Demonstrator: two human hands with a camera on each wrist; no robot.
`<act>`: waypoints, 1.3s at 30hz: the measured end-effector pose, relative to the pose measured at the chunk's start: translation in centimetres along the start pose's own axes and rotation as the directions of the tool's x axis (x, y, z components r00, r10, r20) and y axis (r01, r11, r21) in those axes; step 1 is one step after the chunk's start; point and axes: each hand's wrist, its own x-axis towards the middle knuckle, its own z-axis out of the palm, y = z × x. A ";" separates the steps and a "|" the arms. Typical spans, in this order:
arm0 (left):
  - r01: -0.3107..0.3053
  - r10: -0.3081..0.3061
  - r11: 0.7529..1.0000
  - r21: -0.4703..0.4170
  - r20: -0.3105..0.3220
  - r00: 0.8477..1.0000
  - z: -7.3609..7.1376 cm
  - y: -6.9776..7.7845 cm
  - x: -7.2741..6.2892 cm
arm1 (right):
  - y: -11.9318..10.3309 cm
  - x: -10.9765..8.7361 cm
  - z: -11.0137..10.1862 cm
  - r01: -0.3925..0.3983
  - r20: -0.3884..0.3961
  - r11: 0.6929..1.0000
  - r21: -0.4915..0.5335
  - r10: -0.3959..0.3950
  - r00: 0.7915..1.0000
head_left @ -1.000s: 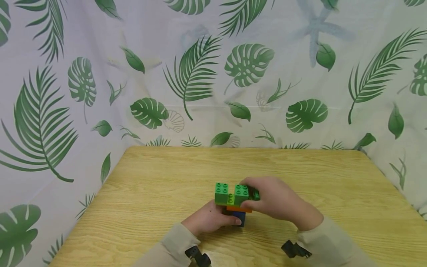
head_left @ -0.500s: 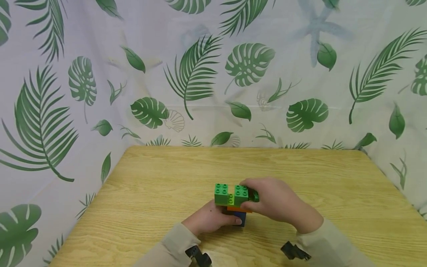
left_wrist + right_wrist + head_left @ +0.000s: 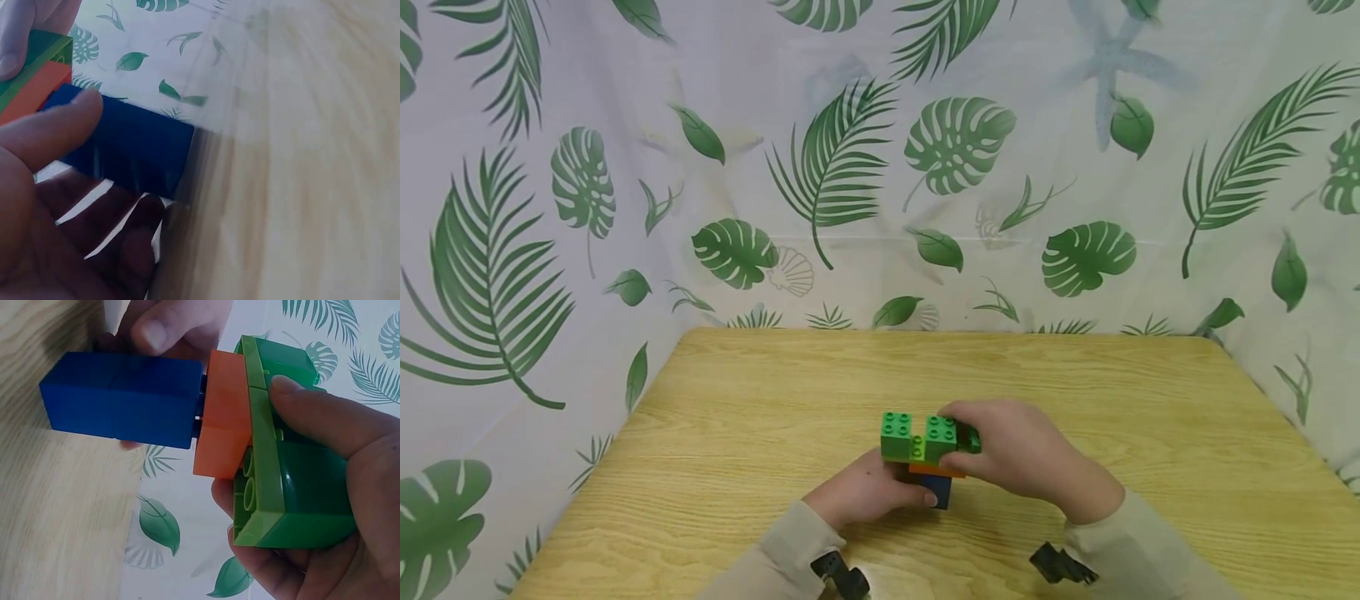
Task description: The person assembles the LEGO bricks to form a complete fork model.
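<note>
In the head view a toy-brick build stands near the table's front. Two blue bricks [image 3: 119,400], stacked, form its base. Above them comes an orange brick [image 3: 225,415], with a narrow gap and blue studs showing between in the right wrist view. Lime-green pieces [image 3: 917,448] lie across the orange one, topped by several green bricks [image 3: 896,436]. My left hand [image 3: 876,490] holds the blue column, thumb along its near side and fingers behind. From the right, my right hand [image 3: 1018,446] grips the green bricks at the top, partly hiding them.
The wooden table [image 3: 760,392] stretches around the build on all sides. A white, leaf-printed cloth [image 3: 865,275] hangs behind the table and along its sides. Black camera mounts [image 3: 841,575] sit at both wrists.
</note>
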 end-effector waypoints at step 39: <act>0.197 -0.216 0.976 -0.091 -0.330 0.919 -6.8 -1.7 -8.4 | -0.4 0.1 -0.1 -0.050 0.048 0.998 0.029 0.048 0.998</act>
